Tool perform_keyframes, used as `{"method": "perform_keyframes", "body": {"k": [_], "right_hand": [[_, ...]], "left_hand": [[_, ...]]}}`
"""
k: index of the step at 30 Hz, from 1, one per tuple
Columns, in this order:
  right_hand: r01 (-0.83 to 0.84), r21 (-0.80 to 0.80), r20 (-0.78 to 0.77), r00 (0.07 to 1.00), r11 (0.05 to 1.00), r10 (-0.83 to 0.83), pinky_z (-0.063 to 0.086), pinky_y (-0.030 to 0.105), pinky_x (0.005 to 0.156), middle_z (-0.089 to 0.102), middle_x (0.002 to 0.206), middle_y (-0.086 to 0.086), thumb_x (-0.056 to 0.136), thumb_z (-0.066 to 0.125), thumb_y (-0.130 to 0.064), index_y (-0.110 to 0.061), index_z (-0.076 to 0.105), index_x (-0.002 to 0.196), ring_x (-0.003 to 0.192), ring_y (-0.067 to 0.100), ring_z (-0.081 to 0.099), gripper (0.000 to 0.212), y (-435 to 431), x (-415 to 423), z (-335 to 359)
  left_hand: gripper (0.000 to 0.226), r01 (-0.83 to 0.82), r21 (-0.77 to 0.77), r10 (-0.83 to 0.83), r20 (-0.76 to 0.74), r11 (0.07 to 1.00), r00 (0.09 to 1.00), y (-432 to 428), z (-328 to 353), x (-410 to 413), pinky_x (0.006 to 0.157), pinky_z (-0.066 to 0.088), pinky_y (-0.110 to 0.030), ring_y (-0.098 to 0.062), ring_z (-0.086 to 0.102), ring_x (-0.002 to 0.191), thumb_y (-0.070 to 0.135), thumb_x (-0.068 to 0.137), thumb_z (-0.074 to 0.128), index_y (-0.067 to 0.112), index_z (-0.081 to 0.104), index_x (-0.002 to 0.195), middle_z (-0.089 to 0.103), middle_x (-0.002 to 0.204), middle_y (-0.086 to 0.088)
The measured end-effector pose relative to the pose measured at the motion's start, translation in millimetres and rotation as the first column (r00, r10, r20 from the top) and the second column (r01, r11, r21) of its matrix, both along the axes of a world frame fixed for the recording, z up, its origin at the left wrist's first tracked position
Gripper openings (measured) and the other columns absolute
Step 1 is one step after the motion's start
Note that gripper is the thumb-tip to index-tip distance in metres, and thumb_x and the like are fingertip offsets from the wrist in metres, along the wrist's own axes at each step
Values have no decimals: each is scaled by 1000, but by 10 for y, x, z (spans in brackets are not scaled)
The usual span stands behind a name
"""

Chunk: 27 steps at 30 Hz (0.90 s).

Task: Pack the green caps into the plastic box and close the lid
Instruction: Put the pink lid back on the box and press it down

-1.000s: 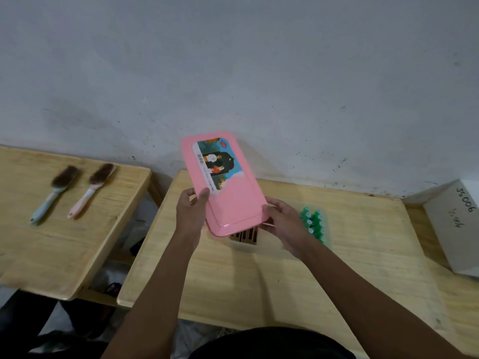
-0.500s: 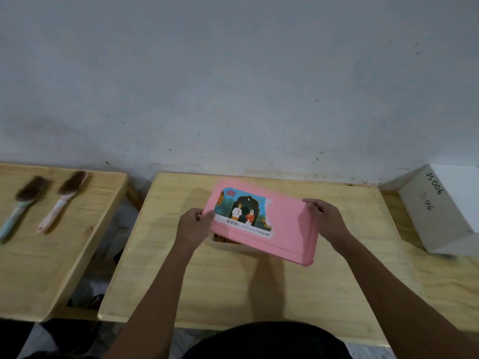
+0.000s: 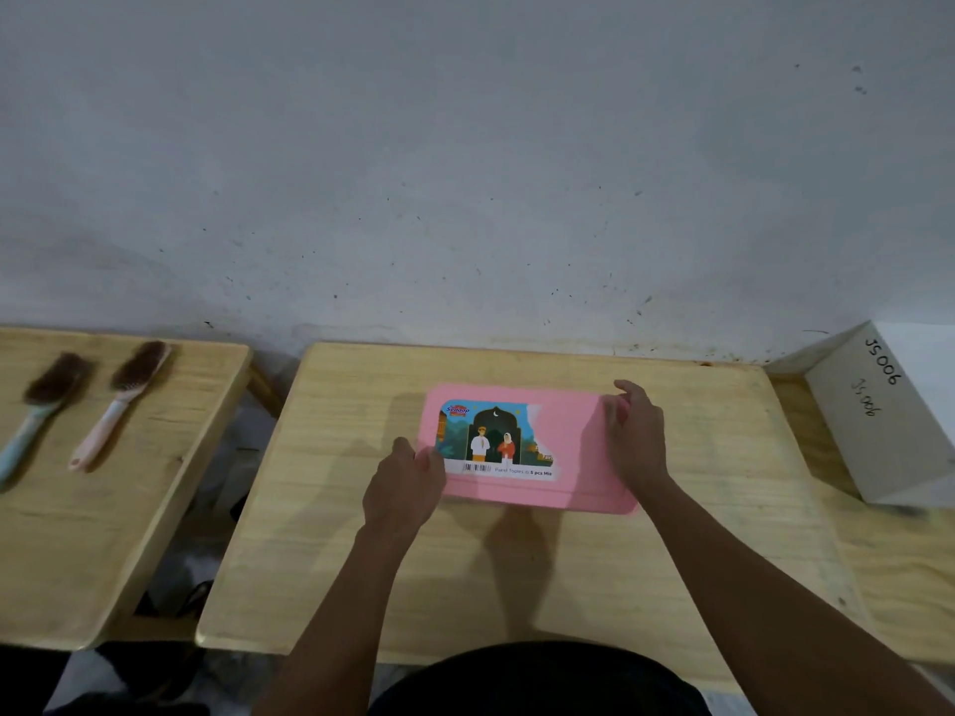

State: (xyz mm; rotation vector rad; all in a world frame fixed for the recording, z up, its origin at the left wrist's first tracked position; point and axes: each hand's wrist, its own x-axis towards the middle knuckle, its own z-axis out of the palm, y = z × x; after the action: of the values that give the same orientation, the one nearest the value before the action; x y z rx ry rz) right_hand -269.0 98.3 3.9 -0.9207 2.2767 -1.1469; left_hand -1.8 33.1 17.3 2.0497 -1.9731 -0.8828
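Observation:
A pink lid (image 3: 568,447) with a picture sticker lies flat over the plastic box on the middle wooden table (image 3: 517,560). The box body and the green caps are hidden beneath it. My left hand (image 3: 403,488) grips the lid's near left corner, thumb on top. At the lid's right end my right hand (image 3: 633,436) holds the edge with fingers curled over it.
Two brushes, one blue-handled (image 3: 36,421) and one pink-handled (image 3: 116,405), lie on the left table (image 3: 103,534). A white cardboard box (image 3: 889,416) marked JS006 stands at the right, close to the wall (image 3: 465,173) behind the tables.
The lid came down from a raised tilt to lie flat over the box, hiding the green caps. Both hands moved down with it.

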Motion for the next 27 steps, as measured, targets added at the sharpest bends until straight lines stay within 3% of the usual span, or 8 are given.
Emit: {"method": "perform_keyframes", "body": {"k": [4, 9, 13, 16, 18, 20, 23, 27], "right_hand": [[-29, 37, -66, 997, 999, 31, 40, 43, 96, 54, 128, 9, 100, 42, -19, -14, 48, 135, 124, 25, 43, 36, -71, -5, 1], [-36, 128, -48, 998, 991, 42, 45, 43, 92, 32, 141, 10, 101, 41, -26, -14, 45, 136, 100, 24, 56, 37, -127, -22, -57], [-44, 140, -66, 996, 989, 54, 41, 40, 94, 46, 134, 13, 101, 38, -25, -12, 50, 132, 114, 28, 54, 35, -125, -41, -95], [16, 186, -270, 962, 982, 35, 47, 43, 88, 46, 136, 6, 99, 40, -20, -16, 55, 127, 109, 28, 57, 32, -124, 22, -66], [-38, 240, -443, 885, 970, 144, 48, 45, 90, 50, 136, 6, 96, 43, -15, -14, 56, 128, 114, 28, 55, 34, -142, 74, -72], [-142, 298, -457, 847, 944, 271, 45, 46, 96, 50, 140, 8, 99, 38, -17, -12, 52, 133, 129, 28, 45, 37, -147, 132, -117], [-198, 336, -443, 830, 921, 340, 40, 47, 106, 37, 153, 6, 102, 32, -31, -15, 40, 143, 147, 24, 20, 45, -112, 165, -192], [-223, 385, -432, 814, 896, 388, 40, 46, 106, 26, 158, 4, 102, 26, -38, -17, 31, 149, 149, 22, 7, 52, -101, 171, -166]], "left_hand": [[35, 12, -8, -11, 17, 1000, 1000, 9, -44, -19, 64, 44, -34, -30, 57, 78, 39, 96, 38, 5, 45, 102, 61, 93, -13], [28, -3, -64, -2, -85, 998, 996, 64, -184, -5, 68, 52, -40, -34, 64, 81, 37, 98, 37, 9, 41, 100, 64, 95, -13], [37, 58, -144, -75, -121, 988, 990, 58, -233, -46, 73, 55, -44, -28, 63, 97, 27, 97, 39, 15, 36, 132, 56, 120, -9], [59, 197, -202, -211, -49, 959, 976, -3, -237, -109, 79, 54, -45, -30, 55, 113, 20, 93, 44, 11, 22, 148, 40, 142, -10], [66, 259, -196, -261, 17, 946, 965, -74, -234, -160, 87, 52, -46, -31, 46, 127, 21, 91, 46, 10, 19, 150, 24, 155, -11], [70, 306, -197, -299, 68, 931, 952, -142, -233, -224, 91, 50, -47, -31, 36, 136, 24, 89, 48, 11, 18, 150, 15, 159, -10], [70, 315, -187, -297, 115, 931, 948, -226, -221, -330, 86, 49, -45, -33, 44, 125, 32, 87, 46, 16, 19, 150, 14, 159, -8], [70, 301, -212, -281, 121, 930, 952, -271, -261, -366, 74, 52, -41, -36, 56, 103, 45, 81, 39, 24, 24, 147, 20, 156, -6]]}}
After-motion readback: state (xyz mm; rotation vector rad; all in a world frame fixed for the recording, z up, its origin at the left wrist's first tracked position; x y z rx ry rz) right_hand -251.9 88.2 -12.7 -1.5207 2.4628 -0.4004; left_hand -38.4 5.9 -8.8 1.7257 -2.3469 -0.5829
